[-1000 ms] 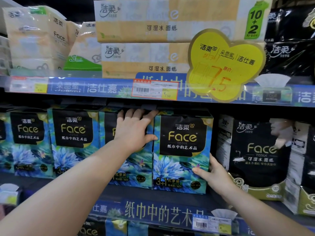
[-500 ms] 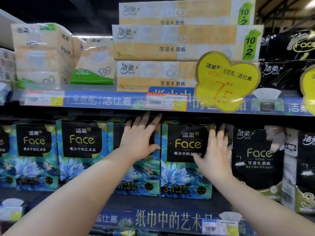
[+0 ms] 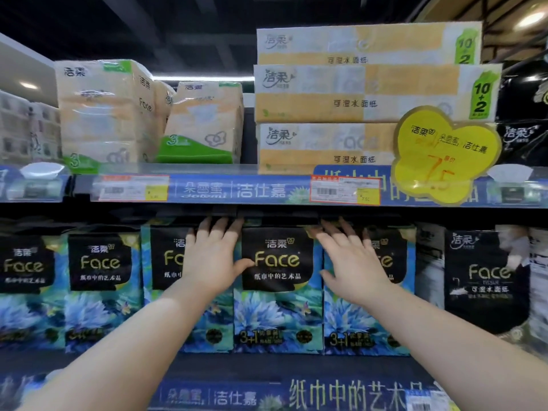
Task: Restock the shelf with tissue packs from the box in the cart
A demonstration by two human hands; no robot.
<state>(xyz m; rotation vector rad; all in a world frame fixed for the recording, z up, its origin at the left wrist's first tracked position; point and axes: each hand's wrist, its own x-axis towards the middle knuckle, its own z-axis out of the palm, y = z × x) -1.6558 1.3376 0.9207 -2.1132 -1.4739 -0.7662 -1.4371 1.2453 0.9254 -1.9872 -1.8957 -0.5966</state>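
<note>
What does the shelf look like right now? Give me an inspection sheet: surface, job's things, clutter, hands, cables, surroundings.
Surface: middle shelf, dark deck showing in front of the packs.
Job's things: five blue Face packs upright, side by side, fronts facing out; box and cart not in view.
Clutter: nothing seen.
Hands: left hand flat on the third pack from the left, right hand flat on the fifth; fingers straight, holding nothing.
Cables: nothing seen.
Surroundings: upper shelf carries stacked orange packs and a yellow price sign; black Face packs stand to the right of the blue row.
</note>
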